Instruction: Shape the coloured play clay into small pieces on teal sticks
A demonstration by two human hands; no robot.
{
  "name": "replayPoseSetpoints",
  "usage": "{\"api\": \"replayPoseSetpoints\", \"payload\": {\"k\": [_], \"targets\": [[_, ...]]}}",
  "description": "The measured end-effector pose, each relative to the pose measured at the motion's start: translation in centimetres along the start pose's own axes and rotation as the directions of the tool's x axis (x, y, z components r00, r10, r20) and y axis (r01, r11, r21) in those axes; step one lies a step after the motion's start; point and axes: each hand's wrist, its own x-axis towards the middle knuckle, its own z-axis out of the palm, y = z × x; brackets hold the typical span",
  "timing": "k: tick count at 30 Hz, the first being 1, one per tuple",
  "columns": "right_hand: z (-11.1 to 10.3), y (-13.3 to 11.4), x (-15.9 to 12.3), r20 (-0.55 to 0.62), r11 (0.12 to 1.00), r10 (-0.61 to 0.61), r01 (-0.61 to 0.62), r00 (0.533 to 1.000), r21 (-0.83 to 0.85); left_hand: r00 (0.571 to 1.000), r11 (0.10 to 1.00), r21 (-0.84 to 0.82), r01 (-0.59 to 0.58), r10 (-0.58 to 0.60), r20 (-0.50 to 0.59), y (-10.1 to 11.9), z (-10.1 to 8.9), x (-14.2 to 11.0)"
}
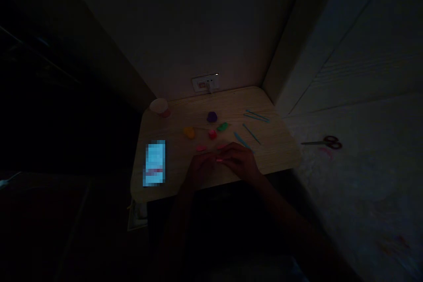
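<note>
The scene is very dark. My left hand (200, 168) and my right hand (240, 160) meet near the front of a small wooden table (274, 150), fingers pinched together on a small pink piece of clay (219, 159). More clay lies just beyond them: two pink bits (201, 148), a red lump (212, 134), a yellow lump (189, 132), a green lump (222, 127) and a purple lump (212, 117).
A lit phone (154, 162) lies at the table's front left. A pink cup (159, 106) stands at the back left. Teal modelling tools (257, 116) lie at the right. A wall socket (205, 83) is behind. Scissors (325, 142) rest on the pale surface to the right.
</note>
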Motion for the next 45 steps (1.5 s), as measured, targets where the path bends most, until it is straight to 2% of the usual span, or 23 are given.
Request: {"api": "replayPoseSetpoints", "payload": {"k": [5, 10, 12, 19, 23, 30, 37, 45], "targets": [[0.0, 0.2, 0.1, -0.001, 1.0, 0.022, -0.022, 1.0, 0.019, 1.0, 0.999, 0.037, 0.001, -0.001, 0.005, 0.8, 0.2, 0.2], [0.0, 0.2, -0.1, 0.029, 0.999, 0.042, -0.042, 0.999, 0.002, 0.989, 0.998, -0.006, 0.057, -0.057, -0.134, 0.9, 0.5, 0.0], [0.0, 0.2, -0.2, 0.027, 0.998, 0.06, -0.06, 0.998, 0.017, 0.986, 0.998, -0.019, 0.064, -0.066, -0.155, 0.8, 0.5, 0.0], [-0.1, 0.9, -0.3, -0.063, 0.955, 0.242, -0.226, 0.968, 0.191, 0.99, 1.0, -0.006, 0.006, -0.007, -0.142, 0.7, 0.3, -0.1], [0.0, 0.9, -0.5, 0.01, 0.908, 0.34, -0.331, 0.941, 0.256, 0.99, 1.0, 0.006, -0.03, 0.03, -0.139, 0.8, 0.3, 0.0], [-0.2, 0.6, -0.3, 0.09, 0.956, 0.244, -0.255, 0.966, 0.148, 0.988, 1.0, 0.002, -0.031, 0.031, -0.149, 1.1, 0.8, -0.2], [-0.1, 0.9, -0.3, -0.004, 0.944, 0.272, -0.266, 0.962, 0.197, 0.991, 1.0, 0.01, -0.018, 0.019, -0.133, 0.5, 0.8, -0.2], [-0.1, 0.7, -0.2, 0.005, 0.919, 0.318, -0.31, 0.948, 0.242, 0.986, 0.994, 0.104, -0.044, 0.06, -0.157, 1.0, 0.7, -0.2]]}}
